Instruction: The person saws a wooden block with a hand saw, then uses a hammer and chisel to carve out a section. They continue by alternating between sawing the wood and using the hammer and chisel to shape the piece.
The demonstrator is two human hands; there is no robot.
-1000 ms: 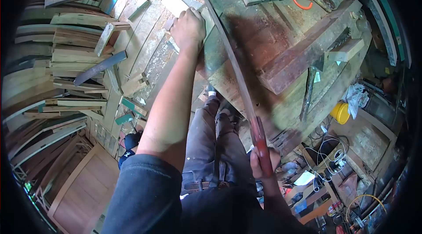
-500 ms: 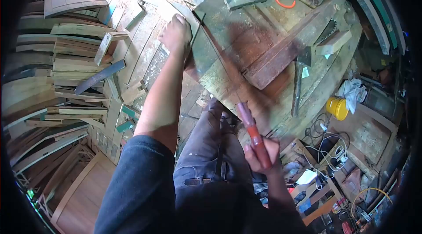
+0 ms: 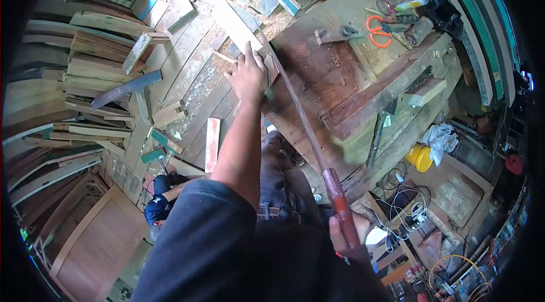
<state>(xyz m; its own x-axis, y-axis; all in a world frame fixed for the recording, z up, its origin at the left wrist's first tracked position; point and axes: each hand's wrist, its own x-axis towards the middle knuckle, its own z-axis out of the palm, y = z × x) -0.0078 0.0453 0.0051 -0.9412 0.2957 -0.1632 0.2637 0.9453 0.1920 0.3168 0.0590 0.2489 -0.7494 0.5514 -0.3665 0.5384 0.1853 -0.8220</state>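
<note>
My left hand (image 3: 247, 78) lies with fingers spread at the workbench's left edge, beside the end of a pale plank (image 3: 233, 21). What sits under its palm is hidden. My right hand (image 3: 345, 239) is wrapped round the reddish wooden handle of a long-bladed tool (image 3: 306, 123). The narrow blade slants up and left across the bench, its far end close to my left fingers. Whether it has teeth I cannot make out. Beneath the blade is a reddish-brown board (image 3: 318, 63) on the workbench (image 3: 417, 126).
Orange-handled scissors (image 3: 379, 32), a glass jar (image 3: 420, 32) and a wood block (image 3: 424, 92) lie on the bench. A hatchet (image 3: 379, 131) rests near its right side. Stacked boards (image 3: 96, 52) fill the left. Another person (image 3: 162, 200) is low at left. Cables (image 3: 406, 205) tangle at lower right.
My left hand has loosened from a closed grip to spread fingers. My right hand has moved down with the tool, whose blade shows more clearly. The view has shifted, bringing another person into sight.
</note>
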